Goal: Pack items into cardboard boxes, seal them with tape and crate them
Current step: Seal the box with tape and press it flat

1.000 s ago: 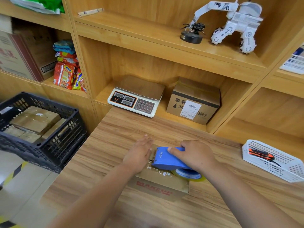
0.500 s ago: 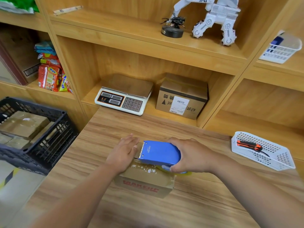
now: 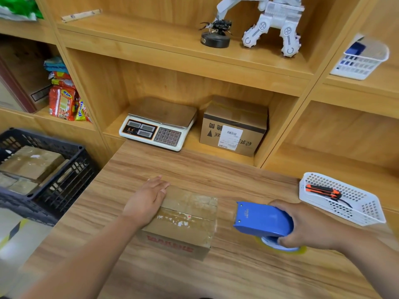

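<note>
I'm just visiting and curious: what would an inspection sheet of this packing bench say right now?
Surface: wooden bench, mostly bare.
Job's things: taped cardboard box on bench; black crate at left holds taped boxes.
Clutter: white basket with orange utility knife.
Grippers: left hand flat on the box; right hand grips blue tape dispenser, beside the box.
Cables: nothing seen.
Surroundings: shelves with weighing scale, labelled carton, snack packets, toy robot.

My head view is bright and evenly lit, with only soft shadows inside the shelves. Tape on the cardboard box gives a faint sheen. Wide-angle bowing bends the shelf edges. The white basket at upper right is smeared, probably by motion blur.
</note>
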Demonstrator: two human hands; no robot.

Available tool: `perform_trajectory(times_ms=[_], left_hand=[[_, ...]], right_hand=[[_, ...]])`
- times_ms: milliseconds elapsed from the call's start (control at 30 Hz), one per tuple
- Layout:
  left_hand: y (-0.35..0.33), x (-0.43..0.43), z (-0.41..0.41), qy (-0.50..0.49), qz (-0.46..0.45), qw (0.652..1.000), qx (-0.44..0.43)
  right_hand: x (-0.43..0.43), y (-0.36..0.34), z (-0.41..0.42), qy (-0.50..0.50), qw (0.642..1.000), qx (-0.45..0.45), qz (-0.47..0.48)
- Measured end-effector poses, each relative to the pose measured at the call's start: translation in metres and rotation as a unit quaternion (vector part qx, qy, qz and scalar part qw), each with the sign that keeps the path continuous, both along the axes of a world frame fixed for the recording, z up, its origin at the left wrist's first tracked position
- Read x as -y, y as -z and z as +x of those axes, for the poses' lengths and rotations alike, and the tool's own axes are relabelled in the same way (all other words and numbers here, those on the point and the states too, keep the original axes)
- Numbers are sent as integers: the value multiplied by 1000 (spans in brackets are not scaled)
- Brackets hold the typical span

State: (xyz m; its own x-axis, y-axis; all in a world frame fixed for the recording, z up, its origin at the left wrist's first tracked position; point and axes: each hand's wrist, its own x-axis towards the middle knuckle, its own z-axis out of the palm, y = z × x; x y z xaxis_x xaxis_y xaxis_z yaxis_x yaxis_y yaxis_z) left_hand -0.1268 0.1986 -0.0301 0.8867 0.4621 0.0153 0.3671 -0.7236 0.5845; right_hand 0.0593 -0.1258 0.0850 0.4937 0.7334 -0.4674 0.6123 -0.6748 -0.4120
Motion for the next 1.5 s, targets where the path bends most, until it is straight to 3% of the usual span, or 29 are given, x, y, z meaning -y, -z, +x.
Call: perform_trajectory(times_ms=[633,767,933,1133,1367,1500], left_hand=[[-4,7,0,-6,57,997,-58],[-6,9,2,42,104,988,-109],[-5,18,11,75,238,946,-207],[-16,98,42,244,211,919,-226],[-25,105,53,296,235,883,-279],[-32,107,55,294,250,891,-239]], right_hand=[[-1,79,6,-30,1000,0,3],[-10,97,-1,-33,999,-9,11],[-17,109,-10,-30,999,-8,40],[-16,111,-14,-23,997,-34,61],[-13,114,-17,-19,998,-9,60],[-9,114,-19,-16,998,36,56]])
